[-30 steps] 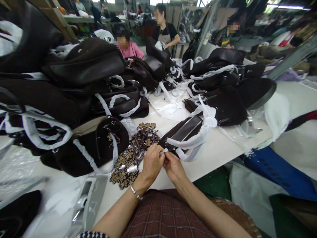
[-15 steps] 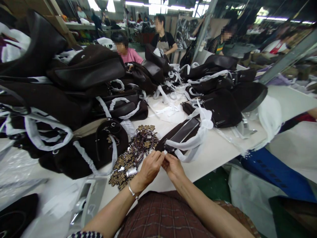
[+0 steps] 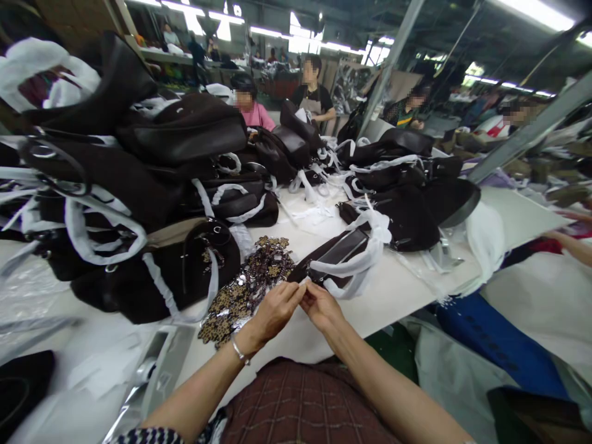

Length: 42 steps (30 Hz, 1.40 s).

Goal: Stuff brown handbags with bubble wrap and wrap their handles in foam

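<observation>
My left hand [image 3: 276, 310] and my right hand [image 3: 324, 307] meet at the near end of a dark brown handbag [image 3: 340, 246]. Both are closed, thumbs and fingertips pinched together around a small whitish bit that is too small to name. The bag lies tilted on the table, its handles [image 3: 354, 266] wrapped in white tissue. Just left of my left hand is a heap of flower-shaped charms [image 3: 250, 283] in gold and dark tones, with shiny metal parts among them.
Dark bags [image 3: 185, 132] are piled high on the left, and more bags [image 3: 407, 209] lie at the right on the white table [image 3: 383, 296]. A grey metal post [image 3: 391, 68] rises behind. Several people work across the table. Blue material [image 3: 499, 345] hangs below the right edge.
The head view has tilted slightly up, so more ceiling shows. My hands stay pinched together at the bag's end, with only slight finger movement.
</observation>
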Motion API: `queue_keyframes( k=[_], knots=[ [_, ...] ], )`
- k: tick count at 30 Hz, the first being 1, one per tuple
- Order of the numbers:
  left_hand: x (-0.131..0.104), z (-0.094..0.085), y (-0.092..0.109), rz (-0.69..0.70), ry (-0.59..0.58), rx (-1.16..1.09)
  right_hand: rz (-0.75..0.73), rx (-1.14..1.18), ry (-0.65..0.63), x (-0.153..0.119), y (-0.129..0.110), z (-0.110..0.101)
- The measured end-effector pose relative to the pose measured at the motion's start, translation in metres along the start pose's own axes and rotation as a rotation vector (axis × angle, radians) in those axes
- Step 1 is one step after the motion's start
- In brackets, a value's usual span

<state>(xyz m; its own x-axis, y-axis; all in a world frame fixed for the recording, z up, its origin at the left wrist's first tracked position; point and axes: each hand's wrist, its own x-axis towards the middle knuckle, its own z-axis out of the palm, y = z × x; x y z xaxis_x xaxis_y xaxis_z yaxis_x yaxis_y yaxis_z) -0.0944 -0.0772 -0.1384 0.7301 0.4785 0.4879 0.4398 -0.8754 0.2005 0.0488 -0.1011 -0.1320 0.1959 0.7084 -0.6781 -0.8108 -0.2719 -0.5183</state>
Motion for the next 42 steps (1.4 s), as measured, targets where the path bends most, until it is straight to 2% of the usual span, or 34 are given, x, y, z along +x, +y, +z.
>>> queue_keyframes(
  k=[4, 7, 9, 12, 14, 18, 22, 25, 29, 32, 35, 37, 38, 40, 42],
  knots=[
    [-0.025, 0.004, 0.007, -0.121, 0.137, 0.006, 0.022, -0.112, 0.016, -0.001, -0.003, -0.003],
    [-0.04, 0.002, 0.016, -0.191, 0.122, 0.074, 0.032, -0.161, 0.027, 0.0, -0.004, -0.006],
    [-0.041, -0.004, 0.021, -0.231, 0.119, 0.058, 0.036, -0.176, 0.027, 0.001, -0.004, -0.008],
    [-0.023, -0.015, 0.026, -0.384, 0.175, 0.036, 0.029, -0.194, 0.046, 0.004, -0.004, -0.01],
    [-0.004, -0.017, 0.029, -0.49, 0.14, 0.064, 0.018, -0.203, 0.06, 0.006, -0.003, -0.011],
    [0.025, -0.003, 0.036, -0.624, -0.056, 0.115, -0.004, -0.225, 0.055, 0.008, -0.001, -0.012],
    [0.027, 0.013, 0.045, -0.738, -0.085, 0.108, -0.024, -0.24, 0.045, 0.012, 0.003, -0.014],
    [0.025, 0.016, 0.05, -0.788, -0.072, 0.092, -0.03, -0.249, 0.037, 0.016, 0.006, -0.016],
    [0.027, 0.016, 0.046, -0.817, -0.103, 0.136, 0.001, -0.275, 0.029, 0.019, 0.006, -0.016],
    [0.027, 0.017, 0.042, -0.782, -0.125, 0.151, 0.018, -0.284, 0.029, 0.014, 0.001, -0.013],
    [0.022, 0.017, 0.042, -0.733, -0.056, 0.086, 0.038, -0.273, 0.029, 0.002, -0.007, -0.012],
    [0.016, 0.021, 0.037, -0.732, -0.009, 0.05, 0.068, -0.271, -0.007, 0.0, -0.014, -0.015],
    [0.013, 0.024, 0.031, -0.739, -0.005, 0.035, 0.098, -0.293, -0.068, 0.003, -0.018, -0.02],
    [0.007, 0.031, 0.018, -0.732, -0.024, -0.011, 0.196, -0.426, -0.318, 0.013, -0.032, -0.038],
    [0.004, 0.038, 0.008, -0.702, -0.016, -0.039, 0.281, -0.58, -0.541, 0.025, -0.057, -0.069]
  ],
)
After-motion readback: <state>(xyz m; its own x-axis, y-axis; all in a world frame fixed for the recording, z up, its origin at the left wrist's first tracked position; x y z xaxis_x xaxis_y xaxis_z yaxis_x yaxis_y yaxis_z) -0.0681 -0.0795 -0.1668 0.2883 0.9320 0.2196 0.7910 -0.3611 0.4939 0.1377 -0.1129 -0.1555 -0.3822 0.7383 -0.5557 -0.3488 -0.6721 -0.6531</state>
